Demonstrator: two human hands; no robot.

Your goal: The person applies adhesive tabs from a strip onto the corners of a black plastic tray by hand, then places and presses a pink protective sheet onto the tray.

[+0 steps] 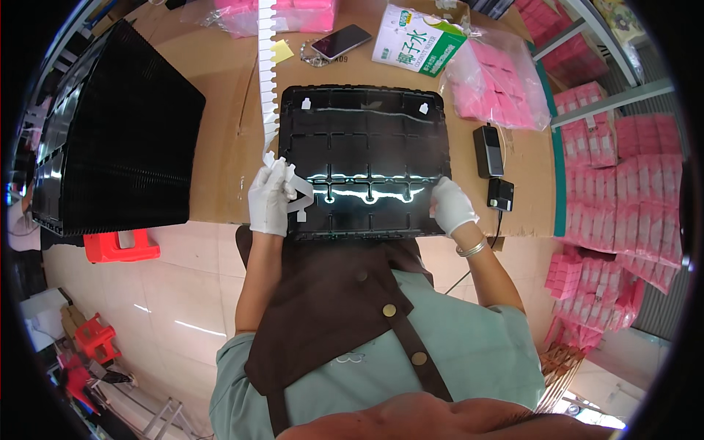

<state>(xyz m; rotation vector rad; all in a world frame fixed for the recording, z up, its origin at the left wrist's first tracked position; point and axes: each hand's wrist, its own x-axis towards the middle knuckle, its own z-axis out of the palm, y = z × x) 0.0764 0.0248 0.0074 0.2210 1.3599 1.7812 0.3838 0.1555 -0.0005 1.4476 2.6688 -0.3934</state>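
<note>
Strip [268, 88] of white parts in left hand [270, 199], right hand [452, 207] steadying black tray [367, 147].

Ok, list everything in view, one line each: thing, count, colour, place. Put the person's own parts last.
compartment tray: one, glossy black, middle of the table
small white parts: two, white, in the tray's far corners
notched strip: one, white, running from the far edge to the left hand
stack of trays: one, black, left on the table
phone: one, dark, far side
drink carton: one, white and green, far side
bag of pink blocks: one, clear bag, right of the tray
handset: one, black, right
pink packs: many, shelves at right
stool: one, red, floor at left
table: one, brown
left hand: white glove, holding the strip's end
right hand: white glove, on the tray's near right edge
</note>
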